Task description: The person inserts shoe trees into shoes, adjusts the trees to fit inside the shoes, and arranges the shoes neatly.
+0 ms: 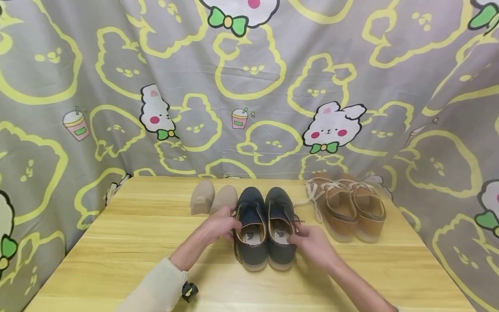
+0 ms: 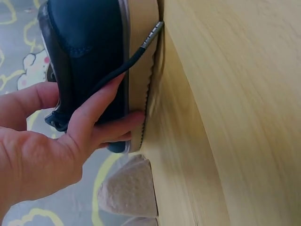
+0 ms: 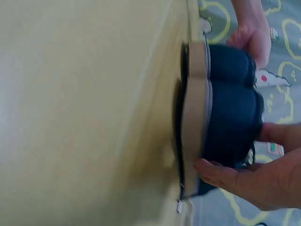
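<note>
Two navy lace-up shoes stand side by side at the middle of the table, toes toward the curtain. My left hand [image 1: 219, 226] grips the left navy shoe [image 1: 252, 255], thumb over the collar and fingers along its outer side. A dark lace with a metal tip crosses those fingers in the left wrist view. The right navy shoe [image 1: 282, 255] is held by my right hand [image 1: 314, 248], thumb at the opening and fingers against the side and sole edge [image 3: 192, 127]. The shoes' inner sides touch or nearly touch. Whether the soles rest fully on the table I cannot tell.
Two beige, rounded toe-shaped pieces [image 1: 202, 198] lie at the back, left of the navy shoes. A pair of brown shoes [image 1: 340, 229] with loose white laces stands to the right. A patterned curtain [image 1: 269, 60] hangs behind the wooden table [image 1: 117, 242].
</note>
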Demonstrator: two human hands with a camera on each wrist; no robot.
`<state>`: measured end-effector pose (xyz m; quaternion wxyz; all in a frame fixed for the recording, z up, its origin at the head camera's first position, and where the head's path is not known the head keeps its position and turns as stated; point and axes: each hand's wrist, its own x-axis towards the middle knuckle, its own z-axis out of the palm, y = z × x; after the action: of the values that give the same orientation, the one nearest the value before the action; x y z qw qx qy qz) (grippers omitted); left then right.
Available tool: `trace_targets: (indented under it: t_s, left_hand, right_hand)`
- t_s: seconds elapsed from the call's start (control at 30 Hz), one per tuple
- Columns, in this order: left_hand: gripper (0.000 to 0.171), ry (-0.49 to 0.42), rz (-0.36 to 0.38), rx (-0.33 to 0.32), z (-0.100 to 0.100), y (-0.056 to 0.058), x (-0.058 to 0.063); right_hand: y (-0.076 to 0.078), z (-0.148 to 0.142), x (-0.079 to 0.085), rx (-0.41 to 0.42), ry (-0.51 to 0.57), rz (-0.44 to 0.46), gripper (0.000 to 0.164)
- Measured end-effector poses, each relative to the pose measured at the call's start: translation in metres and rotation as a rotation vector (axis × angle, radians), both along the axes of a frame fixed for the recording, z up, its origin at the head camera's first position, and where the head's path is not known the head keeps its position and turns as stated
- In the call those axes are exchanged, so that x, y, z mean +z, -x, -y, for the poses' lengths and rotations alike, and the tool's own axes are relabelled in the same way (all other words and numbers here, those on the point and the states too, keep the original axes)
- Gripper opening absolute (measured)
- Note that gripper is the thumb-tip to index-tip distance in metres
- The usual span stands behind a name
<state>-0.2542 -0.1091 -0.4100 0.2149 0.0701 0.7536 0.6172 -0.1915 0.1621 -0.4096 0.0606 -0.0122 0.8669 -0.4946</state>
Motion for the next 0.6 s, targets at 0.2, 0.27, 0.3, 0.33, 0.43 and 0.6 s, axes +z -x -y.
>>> trace_targets:
  t_s: [0.2,0.27,0.3,0.33,0.43,0.6]
  left_hand:
    - [0.088,0.004,0.014,-0.002,0.001,-0.002,0.002]
    - [0.090,0.002,0.020,0.003,0.002,-0.003,0.002]
    - [0.090,0.000,0.022,0.001,0.002,-0.003,0.002]
    - [0.090,-0.003,0.025,0.003,0.002,-0.004,0.002]
    - [0.089,-0.004,0.023,0.002,0.002,-0.006,0.002]
    - [0.089,0.008,0.023,0.016,0.005,-0.009,0.004]
  right_hand:
    - [0.012,-0.008,0.002,0.094,-0.035,-0.017,0.064]
    - [0.016,-0.008,0.000,0.083,-0.024,-0.016,0.065]
    - [0.018,-0.007,0.000,0.078,-0.011,-0.017,0.063]
    - [0.019,-0.006,-0.001,0.069,-0.005,-0.018,0.064]
    - [0.022,-0.002,-0.002,0.058,0.030,-0.018,0.063]
    - [0.022,0.001,-0.001,0.048,0.066,-0.020,0.068]
